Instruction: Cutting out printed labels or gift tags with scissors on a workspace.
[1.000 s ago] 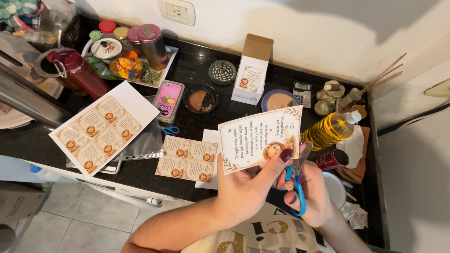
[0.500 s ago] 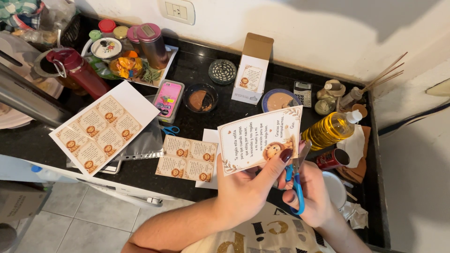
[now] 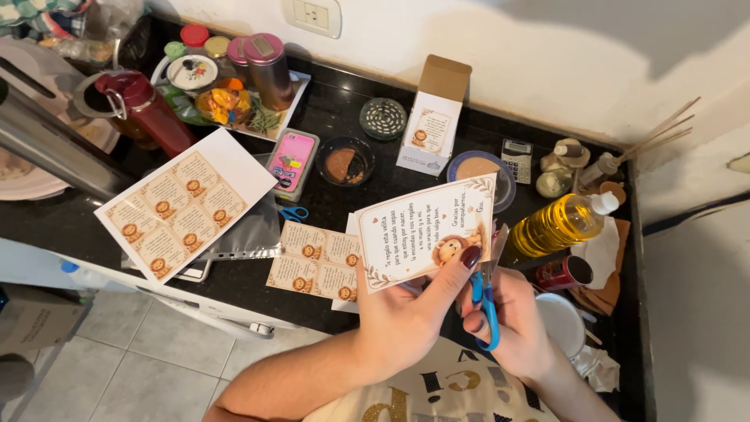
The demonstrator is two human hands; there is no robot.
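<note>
Cutting a little lion card with blue scissors

The left hand (image 3: 406,316) pinches the printed card (image 3: 426,232) by its bottom corner, holding it up over the dark counter (image 3: 328,117). The right hand (image 3: 512,328) is closed round the scissors (image 3: 486,301), blades at the card's right edge (how far apart they are, I cannot tell). The thumb sits close to the blades, so it could get nicked, or the cut could wander into the lion picture.
</note>
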